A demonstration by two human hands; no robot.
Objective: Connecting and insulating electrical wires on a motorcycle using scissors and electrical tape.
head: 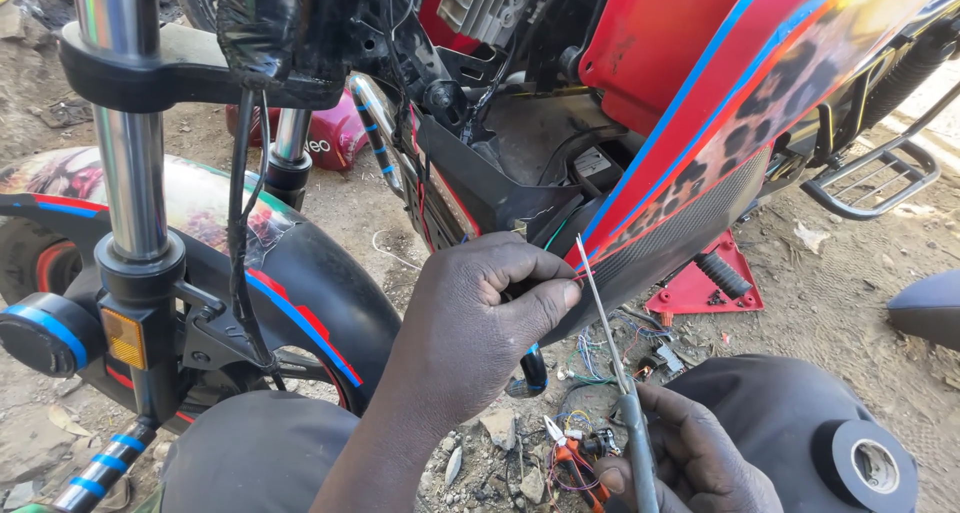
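My left hand is raised in the middle of the view, thumb and fingers pinched on a thin wire at the lower edge of a red motorcycle side panel. My right hand, low at the bottom, grips the handle of a thin metal screwdriver. Its shaft slants up, and the tip ends next to my left thumb at the panel's edge. A black open compartment with cables lies just above my left hand.
The chrome front fork and the black mudguard with red and blue stripes fill the left. A roll of black tape rests on my right knee. Loose coloured wires and pliers lie on the dirt, beside a red triangular cover.
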